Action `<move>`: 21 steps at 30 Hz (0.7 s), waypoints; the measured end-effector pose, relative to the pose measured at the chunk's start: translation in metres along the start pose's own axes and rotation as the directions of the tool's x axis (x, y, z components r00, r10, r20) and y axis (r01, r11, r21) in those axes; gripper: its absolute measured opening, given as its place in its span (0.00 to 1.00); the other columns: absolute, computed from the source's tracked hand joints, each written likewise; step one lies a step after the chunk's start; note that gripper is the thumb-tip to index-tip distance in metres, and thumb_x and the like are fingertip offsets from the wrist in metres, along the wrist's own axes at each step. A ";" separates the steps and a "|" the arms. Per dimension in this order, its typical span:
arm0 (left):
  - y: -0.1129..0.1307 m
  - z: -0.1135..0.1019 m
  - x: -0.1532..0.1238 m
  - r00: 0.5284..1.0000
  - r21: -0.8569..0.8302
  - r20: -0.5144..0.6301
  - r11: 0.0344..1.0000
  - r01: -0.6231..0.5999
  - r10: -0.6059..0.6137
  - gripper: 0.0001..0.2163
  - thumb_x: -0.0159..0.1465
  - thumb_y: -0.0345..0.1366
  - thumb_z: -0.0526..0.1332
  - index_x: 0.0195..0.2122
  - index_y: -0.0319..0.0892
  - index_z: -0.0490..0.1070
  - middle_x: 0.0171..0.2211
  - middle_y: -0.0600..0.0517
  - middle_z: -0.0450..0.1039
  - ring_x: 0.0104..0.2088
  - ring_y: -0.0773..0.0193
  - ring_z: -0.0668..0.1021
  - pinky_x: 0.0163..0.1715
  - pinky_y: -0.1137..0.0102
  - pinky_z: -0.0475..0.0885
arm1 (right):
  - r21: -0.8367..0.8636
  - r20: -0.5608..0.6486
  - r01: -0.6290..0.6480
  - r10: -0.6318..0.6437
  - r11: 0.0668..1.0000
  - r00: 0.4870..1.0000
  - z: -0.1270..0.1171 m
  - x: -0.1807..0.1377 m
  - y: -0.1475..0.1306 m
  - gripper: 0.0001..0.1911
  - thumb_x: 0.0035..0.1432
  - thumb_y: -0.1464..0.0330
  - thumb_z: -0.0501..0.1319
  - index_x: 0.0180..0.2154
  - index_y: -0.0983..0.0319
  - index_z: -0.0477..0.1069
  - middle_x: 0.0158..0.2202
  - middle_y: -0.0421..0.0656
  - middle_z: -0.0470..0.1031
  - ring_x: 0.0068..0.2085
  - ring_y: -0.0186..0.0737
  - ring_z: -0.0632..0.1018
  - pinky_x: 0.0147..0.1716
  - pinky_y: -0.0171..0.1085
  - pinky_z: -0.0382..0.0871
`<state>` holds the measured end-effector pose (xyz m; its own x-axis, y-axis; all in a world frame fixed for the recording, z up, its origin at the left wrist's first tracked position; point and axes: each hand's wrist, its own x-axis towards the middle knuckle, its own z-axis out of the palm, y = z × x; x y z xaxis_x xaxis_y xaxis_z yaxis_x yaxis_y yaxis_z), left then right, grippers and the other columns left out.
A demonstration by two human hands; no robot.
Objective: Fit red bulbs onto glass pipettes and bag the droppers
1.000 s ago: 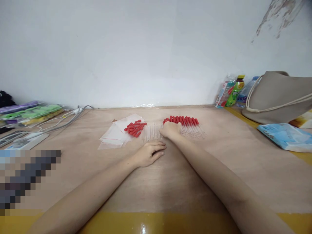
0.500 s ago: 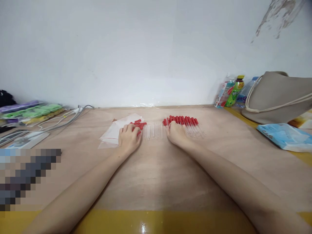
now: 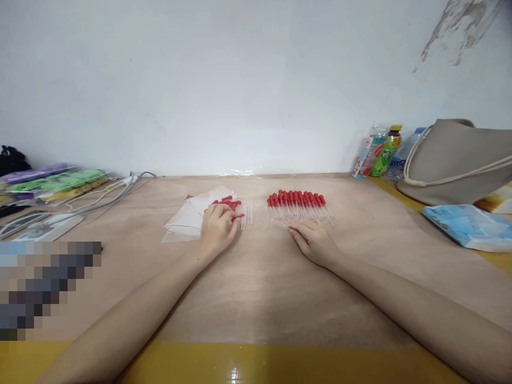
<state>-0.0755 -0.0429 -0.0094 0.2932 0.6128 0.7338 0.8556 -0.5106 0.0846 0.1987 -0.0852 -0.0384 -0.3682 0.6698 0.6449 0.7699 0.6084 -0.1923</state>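
Grip of left hand (image 3: 219,229) pinches red bulb (image 3: 239,216), while right hand (image 3: 317,243) pinches clear tube (image 3: 280,223).

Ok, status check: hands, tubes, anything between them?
Left hand at the pile of red bulbs, one bulb apparently pinched. Right hand pinching a clear tube. Red-topped tubes lined up beyond it; bare tubes between the hands.

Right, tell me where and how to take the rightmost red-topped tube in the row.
Pinch its red top, probably from the right: neighbouring red tops crowd its left, while the tabletop lies to its right. That end looks thicker than the clear stem.
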 end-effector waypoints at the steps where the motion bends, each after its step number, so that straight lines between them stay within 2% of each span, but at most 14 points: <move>1: 0.007 -0.001 -0.002 0.999 -0.064 0.007 0.997 -0.033 0.034 0.04 0.59 0.35 0.57 0.31 0.42 0.69 0.36 0.48 0.67 0.41 0.55 0.68 0.42 0.57 0.64 | 0.013 0.001 0.000 0.000 1.000 1.000 0.000 0.001 0.000 0.12 0.61 0.69 0.48 0.41 0.62 0.68 0.35 0.45 0.75 0.37 0.39 0.74 0.38 0.39 0.59; 4: 0.031 -0.001 -0.009 0.983 -0.293 0.118 0.951 -0.098 0.138 0.04 0.59 0.34 0.56 0.33 0.41 0.68 0.34 0.49 0.69 0.37 0.61 0.70 0.39 0.63 0.67 | 0.052 0.004 -0.006 0.006 0.999 1.000 0.000 0.002 -0.003 0.09 0.59 0.71 0.50 0.37 0.62 0.68 0.33 0.45 0.74 0.35 0.39 0.72 0.38 0.38 0.60; 7: 0.049 0.003 -0.015 0.940 -0.425 0.297 0.905 -0.028 0.169 0.05 0.60 0.33 0.54 0.32 0.40 0.68 0.30 0.50 0.70 0.31 0.64 0.72 0.32 0.67 0.69 | 0.077 0.028 -0.007 0.005 0.997 1.000 -0.003 0.003 -0.005 0.07 0.57 0.72 0.51 0.35 0.62 0.66 0.31 0.44 0.72 0.33 0.38 0.71 0.37 0.38 0.61; 9: 0.054 0.006 -0.016 0.924 -0.446 0.352 0.895 0.024 0.150 0.06 0.60 0.33 0.55 0.35 0.39 0.69 0.31 0.49 0.71 0.30 0.64 0.73 0.32 0.67 0.70 | 0.099 0.046 -0.010 0.005 0.995 0.999 -0.004 0.003 -0.006 0.06 0.57 0.72 0.50 0.34 0.62 0.65 0.30 0.43 0.70 0.32 0.38 0.70 0.36 0.37 0.61; 12: 0.054 0.010 -0.015 0.927 -0.457 0.339 0.889 0.011 0.163 0.09 0.59 0.35 0.56 0.40 0.40 0.71 0.40 0.47 0.72 0.39 0.60 0.74 0.40 0.64 0.69 | 0.144 0.068 -0.018 0.008 0.989 0.998 -0.004 0.004 -0.007 0.06 0.58 0.71 0.49 0.34 0.61 0.64 0.31 0.44 0.69 0.32 0.38 0.69 0.33 0.37 0.63; 14: 0.053 0.013 -0.013 0.921 -0.455 0.336 0.890 -0.024 0.196 0.08 0.60 0.36 0.57 0.37 0.42 0.73 0.42 0.47 0.72 0.43 0.59 0.73 0.44 0.62 0.67 | 0.162 0.077 -0.009 -0.004 0.987 0.997 -0.002 0.005 -0.007 0.07 0.59 0.71 0.48 0.36 0.61 0.63 0.32 0.45 0.69 0.33 0.39 0.70 0.33 0.37 0.64; 17: 0.053 0.015 -0.012 0.921 -0.459 0.335 0.888 -0.027 0.201 0.07 0.60 0.36 0.57 0.33 0.43 0.74 0.41 0.48 0.73 0.42 0.60 0.74 0.45 0.62 0.67 | 0.175 0.086 0.033 -0.049 0.984 0.995 -0.001 0.005 -0.007 0.11 0.61 0.69 0.46 0.41 0.61 0.65 0.37 0.46 0.70 0.37 0.39 0.71 0.37 0.38 0.65; 21: 0.055 0.013 -0.012 0.938 -0.486 0.330 0.871 0.073 0.105 0.08 0.62 0.37 0.55 0.35 0.42 0.72 0.34 0.50 0.74 0.36 0.62 0.75 0.39 0.65 0.68 | 0.167 0.076 0.062 -0.075 0.984 0.994 0.000 0.003 -0.007 0.13 0.62 0.66 0.47 0.43 0.61 0.67 0.37 0.46 0.70 0.37 0.39 0.72 0.37 0.38 0.65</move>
<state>-0.0267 -0.0706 -0.0219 0.5061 0.7201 0.4747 0.5594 -0.6930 0.4548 0.1922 -0.0874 -0.0345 -0.4635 0.6524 0.5996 0.6478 0.7112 -0.2729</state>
